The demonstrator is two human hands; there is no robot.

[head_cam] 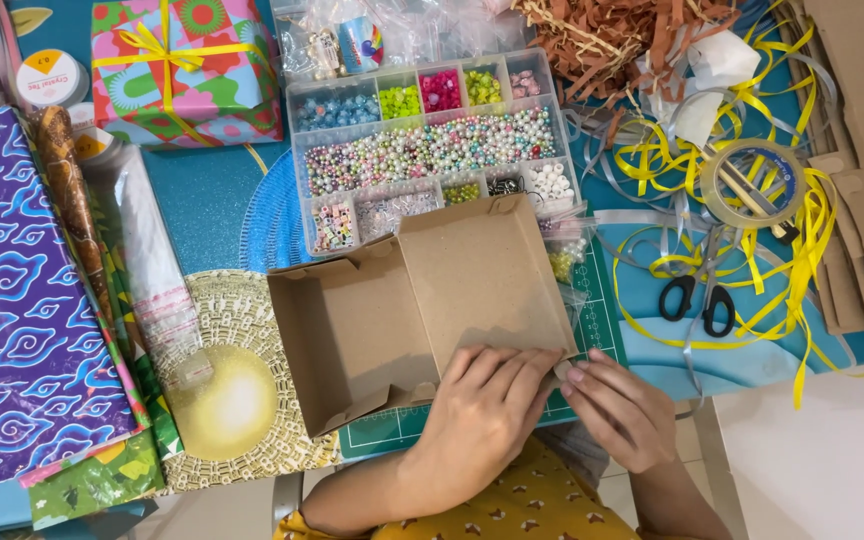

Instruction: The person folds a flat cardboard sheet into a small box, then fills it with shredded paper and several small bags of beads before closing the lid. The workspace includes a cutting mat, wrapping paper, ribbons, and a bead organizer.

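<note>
While both hands work at its near edge, one box (pixel 422 300) lies open on the table, just in front of one bead tray (pixel 432 145).

Count: one box, two hands, one bead tray, one wrapped gift (pixel 187 65), one pair of scissors (pixel 697 300), one tape roll (pixel 752 182), one purple patterned sheet (pixel 17 300).

Box: plain brown cardboard, unprinted, shallow, with two square halves joined at a central fold and short raised flaps along the edges. The left half sits over a gold-patterned mat (pixel 222 400); the right half tilts up slightly towards the tray.

Axis: long axis runs left to right, rising a little to the right; open side faces up.

Left hand (pixel 482 415): fingers close together, pressed flat on the box's near right edge. Right hand (pixel 622 410): fingertips narrow, pinching the box's near right corner, touching the left fingertips.

Scissors lie well to the right among yellow ribbon (pixel 802 230).
</note>
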